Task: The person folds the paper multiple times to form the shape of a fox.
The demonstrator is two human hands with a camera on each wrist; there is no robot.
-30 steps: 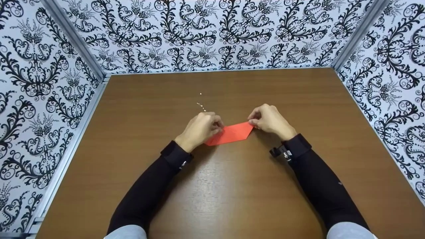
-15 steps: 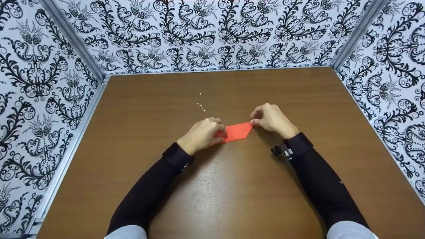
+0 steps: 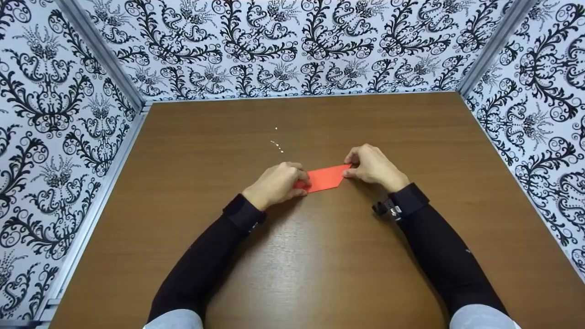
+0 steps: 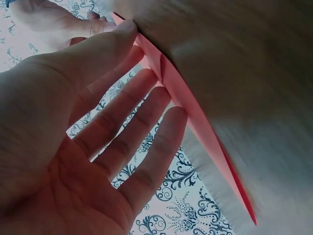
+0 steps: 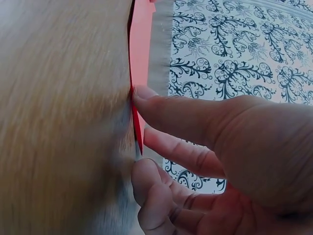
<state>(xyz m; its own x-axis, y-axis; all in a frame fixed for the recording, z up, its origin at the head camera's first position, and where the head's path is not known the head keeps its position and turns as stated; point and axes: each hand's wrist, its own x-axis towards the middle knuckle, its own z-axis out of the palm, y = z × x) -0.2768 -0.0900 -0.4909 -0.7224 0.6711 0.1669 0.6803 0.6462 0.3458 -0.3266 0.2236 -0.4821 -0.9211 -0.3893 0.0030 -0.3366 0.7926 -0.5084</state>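
Note:
A folded strip of red paper (image 3: 327, 178) lies near the middle of the table, its right end slanting to a point. My left hand (image 3: 279, 183) covers its left end. The left wrist view has the thumb on the near edge of the red paper (image 4: 196, 117) and the fingertips, spread, against its other side. At the pointed end, my right hand (image 3: 375, 168) holds the paper between thumb and forefinger. Seen from the right wrist, the thumb presses the paper's edge (image 5: 141, 54) while the other fingers curl beside the tip.
Several small white specks (image 3: 277, 145) dot the brown wooden table (image 3: 292, 265) beyond my left hand. Black-and-white patterned panels (image 3: 274, 41) close off the back and both sides, joined by grey metal posts (image 3: 496, 43).
My left hand has slid slightly right along the paper and now covers more of its left end. The right thumb and forefinger have spread apart a little at the pointed end.

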